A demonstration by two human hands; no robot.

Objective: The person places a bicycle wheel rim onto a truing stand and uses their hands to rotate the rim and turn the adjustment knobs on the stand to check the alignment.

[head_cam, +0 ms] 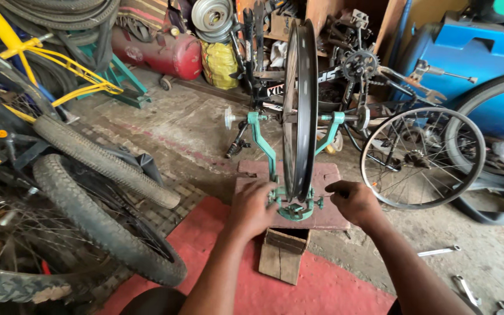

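A black bicycle rim (298, 105) stands upright in a green truing stand (263, 146) mounted on a reddish wooden block (328, 213). My left hand (252, 207) rests on the left side of the stand's lower caliper (294, 209), fingers curled on its adjuster. My right hand (352, 200) pinches the small knob on the caliper's right side. The bottom of the rim sits between the caliper arms, between my two hands.
Knobby bicycle tyres (100, 216) and a yellow frame (42, 58) crowd the left. A spoked wheel (422, 157) leans at right near a blue container (473, 52). Wrenches (438, 252) lie on the concrete floor at right. A red mat (217, 262) is under me.
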